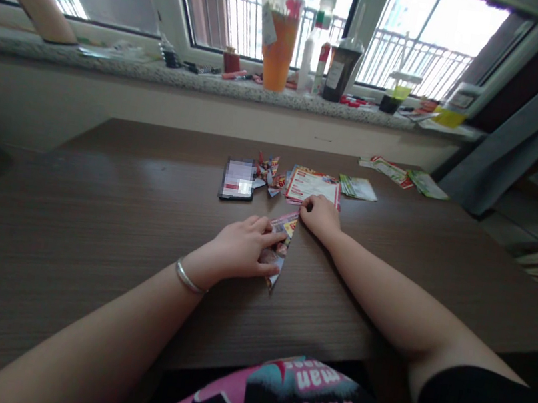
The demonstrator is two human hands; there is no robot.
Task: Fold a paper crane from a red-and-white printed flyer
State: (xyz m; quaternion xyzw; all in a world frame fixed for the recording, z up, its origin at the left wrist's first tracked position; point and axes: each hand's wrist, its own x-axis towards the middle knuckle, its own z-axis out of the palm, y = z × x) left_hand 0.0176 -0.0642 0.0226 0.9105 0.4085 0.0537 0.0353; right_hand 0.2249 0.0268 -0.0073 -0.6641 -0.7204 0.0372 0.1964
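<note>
A colourful printed sheet of paper, folded into a narrow triangle [284, 249], lies on the brown table [118, 226]. My left hand [248, 247] rests on it, fingers spread, pressing it to the tabletop; a silver bangle circles that wrist. At the paper's upper right corner, my right hand [319, 218] has its thumb and fingers pinched together on the tip. Just beyond my right hand sits a stack of printed sheets [314, 185]. Folded paper pieces [271, 173] in similar colours stand to its left.
Left of the folded pieces is a phone [238, 179], its screen blurred. Green-and-white leaflets [359, 188] and more leaflets [389, 171] lie toward the back right. On the windowsill [117, 64] stand a large orange drink cup [278, 48], a dark cup [342, 71] and bottles.
</note>
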